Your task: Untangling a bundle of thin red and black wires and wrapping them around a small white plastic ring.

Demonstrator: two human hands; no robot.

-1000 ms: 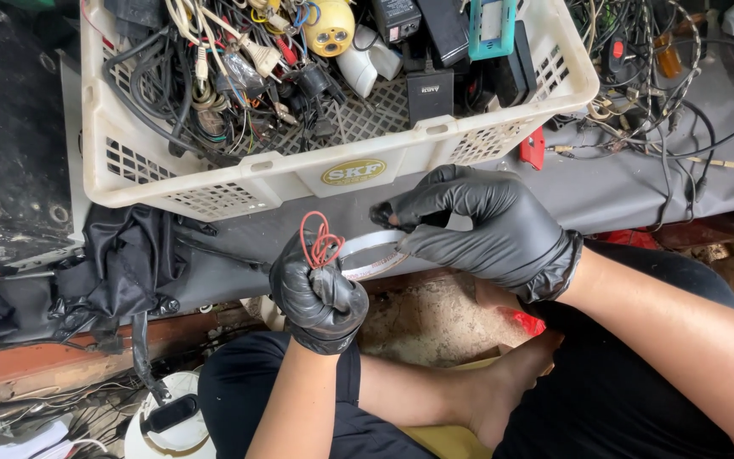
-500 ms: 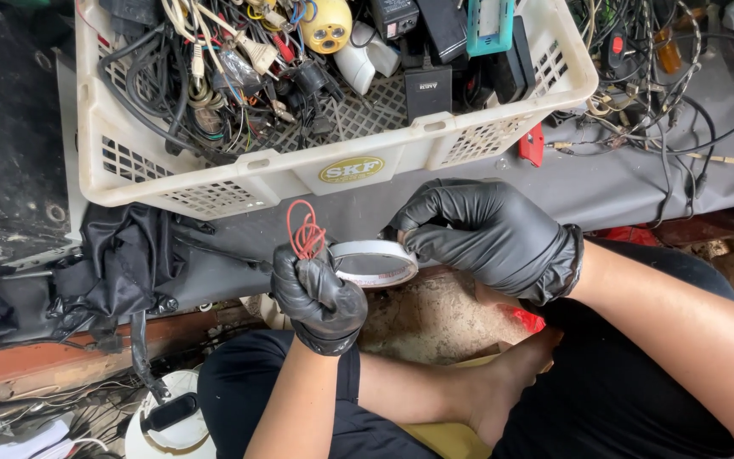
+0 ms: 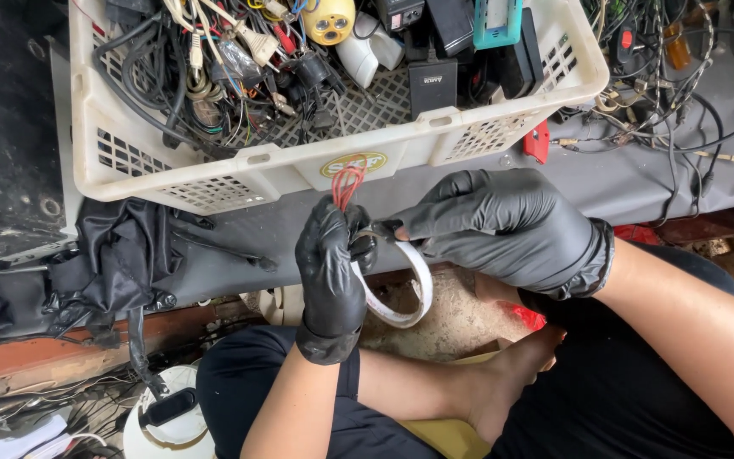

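- My left hand (image 3: 330, 274) is clamped on red wires (image 3: 346, 184), keeping them upright.
- My right hand (image 3: 503, 223) pinches the white tape roll (image 3: 401, 293) beside them, below the basket (image 3: 299, 174) at the worktop (image 3: 622, 183) front edge.

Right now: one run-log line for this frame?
left hand: grips red wires | right hand: pinches white ring | hands: black gloves | behind: cable-filled crate

Both hands, the left hand (image 3: 330, 276) and the right hand (image 3: 507, 225), wear black gloves. The ring (image 3: 401, 297) between them is white; thin wires (image 3: 346, 185) above it are red. Behind stands a cream lattice-patterned crate (image 3: 239, 170).
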